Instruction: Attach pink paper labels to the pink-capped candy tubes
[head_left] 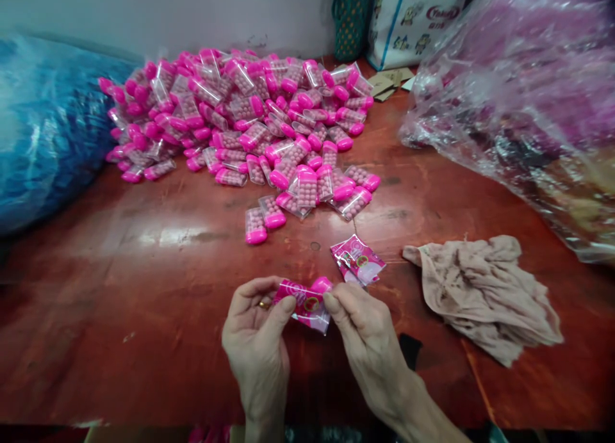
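Head view: red-brown table [144,289] bears pink pile [250,116], beige cloth [485,296].

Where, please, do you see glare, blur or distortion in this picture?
Head view: a pale sheen lies on the table left of centre; glints streak the clear bag at right and the blue bag at left, both soft and stretched toward the edges; the pink pile and the hands' packet stay fairly sharp.

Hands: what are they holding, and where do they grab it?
Both hands hold one pink-capped container with a printed wrapper. The left hand pinches its left end, the right hand its right end.
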A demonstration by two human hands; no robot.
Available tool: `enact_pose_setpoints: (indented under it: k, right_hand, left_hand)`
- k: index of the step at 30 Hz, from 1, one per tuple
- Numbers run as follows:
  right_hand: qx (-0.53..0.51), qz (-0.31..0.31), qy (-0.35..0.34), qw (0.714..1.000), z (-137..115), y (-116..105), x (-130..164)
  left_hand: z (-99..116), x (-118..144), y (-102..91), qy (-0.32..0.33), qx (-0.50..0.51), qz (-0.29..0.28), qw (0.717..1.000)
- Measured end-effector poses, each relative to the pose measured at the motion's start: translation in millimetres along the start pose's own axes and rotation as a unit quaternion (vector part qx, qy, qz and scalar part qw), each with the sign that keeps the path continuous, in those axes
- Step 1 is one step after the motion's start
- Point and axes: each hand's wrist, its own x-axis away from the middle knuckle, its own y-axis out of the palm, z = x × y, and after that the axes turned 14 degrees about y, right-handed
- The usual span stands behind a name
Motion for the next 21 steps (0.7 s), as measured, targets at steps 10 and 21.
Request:
enact_pose_setpoints:
  k: [10,21]
  right_hand:
    - [0.039,-0.043,0.022,0.998,3,-3,-6]
    - [0.130,0.040,-0.009,0.991,14,-3,1]
  left_hand:
    - [-4,-4,-6.1,-0.056,0.075,-0.104,0.990]
    - [-14,-9,-8.6,-0.105,0.072,0.045,0.991]
